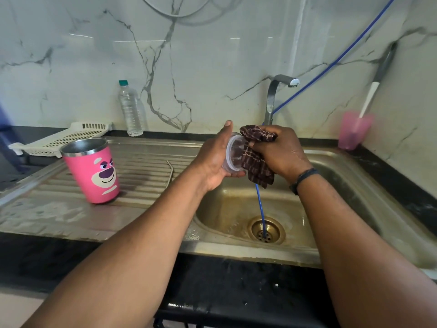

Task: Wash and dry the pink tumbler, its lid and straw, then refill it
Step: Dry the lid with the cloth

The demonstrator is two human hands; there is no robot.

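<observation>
Drying the clear lid (233,154) — gripped by the left hand (216,159) while the right hand (276,153) clutches the cloth (256,159) against it — next probably the straw (170,171), beside the pink tumbler (92,170) left of both hands

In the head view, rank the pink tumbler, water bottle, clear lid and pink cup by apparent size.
1. pink tumbler, nearest on the drainboard
2. water bottle
3. pink cup, blurred at the wall
4. clear lid, partly hidden by hands

Bottle and cup look close; distance blurs that order.
</observation>
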